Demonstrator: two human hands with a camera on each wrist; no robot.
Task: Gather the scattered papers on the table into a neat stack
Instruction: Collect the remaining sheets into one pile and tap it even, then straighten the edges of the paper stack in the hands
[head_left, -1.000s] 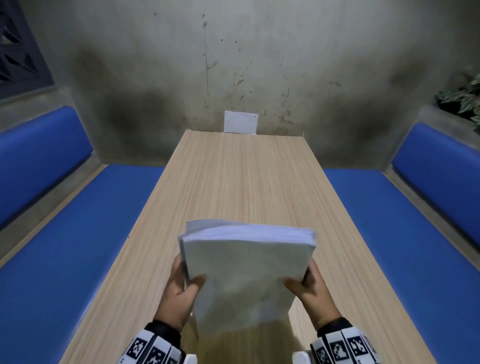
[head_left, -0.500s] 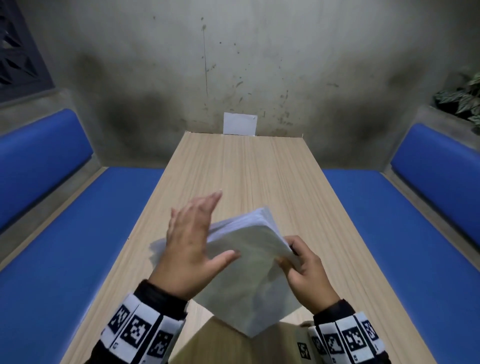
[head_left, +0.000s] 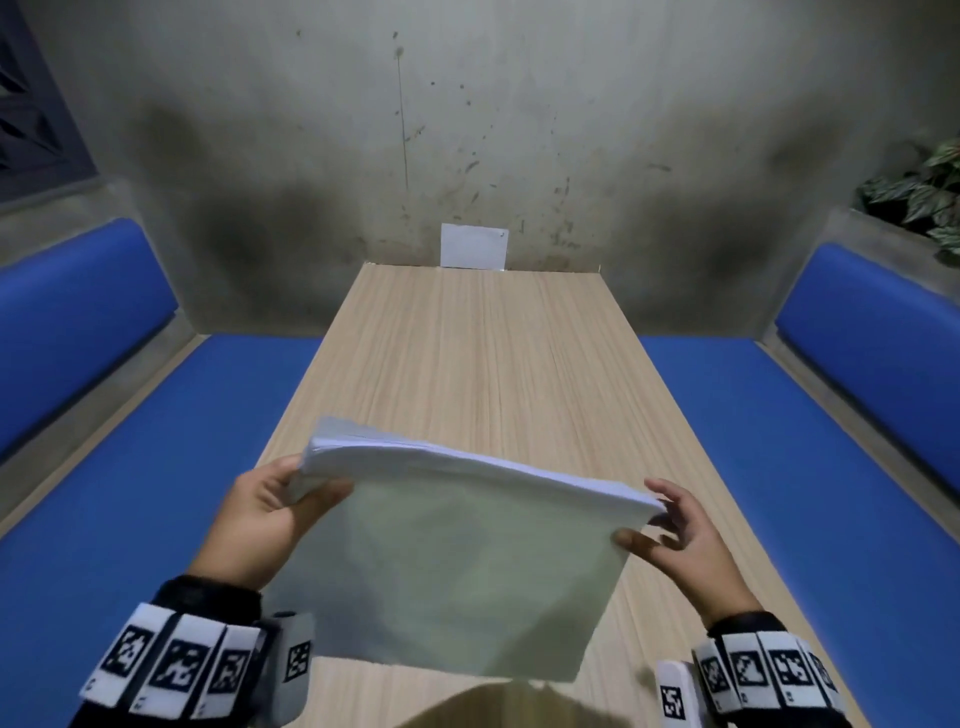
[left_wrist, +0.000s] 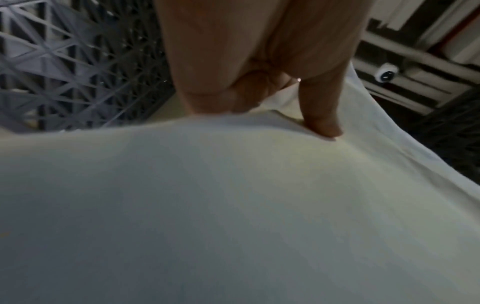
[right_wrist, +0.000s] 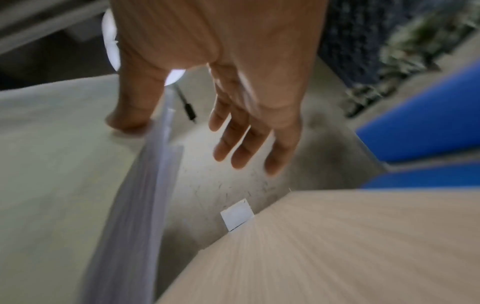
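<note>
Stack turned level; left hand fingers clamped, right hand fingers apart; table beneath.

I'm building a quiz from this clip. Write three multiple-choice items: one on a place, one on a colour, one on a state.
1. Where is the stack of papers?
A. Held upright over the near end of the table
B. Lying on a bench
C. Flat at the table's far end

2. What colour are the bench cushions?
A. Green
B. Blue
C. Red

3. How does the right hand meet the stack?
A. Closed in a fist
B. Thumb on its face, fingers spread behind
C. Not touching it

Key: 1 A, both hands, including the left hand, hold its sides; 2 B, blue on both sides; 3 B, the right wrist view shows this.
</note>
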